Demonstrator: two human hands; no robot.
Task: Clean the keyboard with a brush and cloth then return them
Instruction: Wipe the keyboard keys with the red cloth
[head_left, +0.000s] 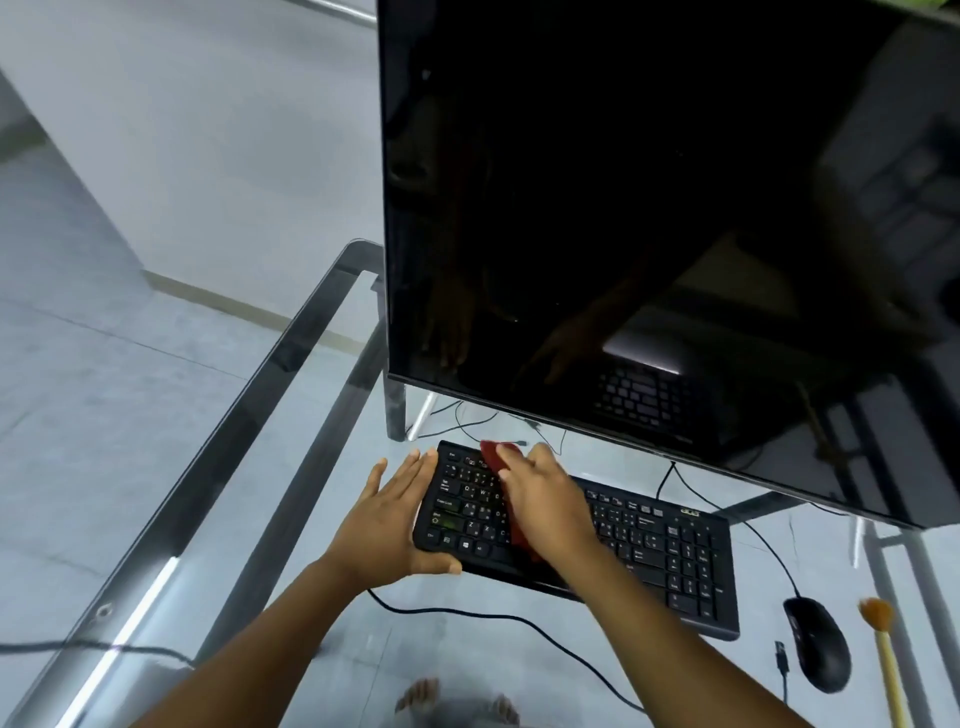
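On the glass desk (156, 519), in front of the dark monitor (649, 208), lies the black keyboard (649, 551), angled so its left end sits farther from the camera than its numeric-pad end. Keys on the left block and on the right half are visible; the middle section is covered.

Red cloth (498, 454) lies on the keyboard's left-centre keys, pressed flat under the right hand (545, 504). One end of the cloth shows past the fingertips at the top row; a darker strip shows along the hand's left edge down toward the space-bar row. Right hand is laid palm-down over the cloth, fingers extended and together, not clenched.

Left hand (395, 525) grips the keyboard's left end: thumb hooked over the near edge by the bottom-row keys, fingers stretched out along the left side.

Brush (883, 654), with a pale wooden handle and orange-tan bristles, rests on the desk at lower right, untouched, well apart from both hands. Black mouse (818, 649) lies between the brush and the keyboard's right end, near both, touching neither. A black cable (493, 618) runs across the glass below the keyboard.

Through the glass, bare toes (421, 696) show on the pale tiled floor (104, 389). The monitor screen is off and reflects the keyboard and hands faintly.
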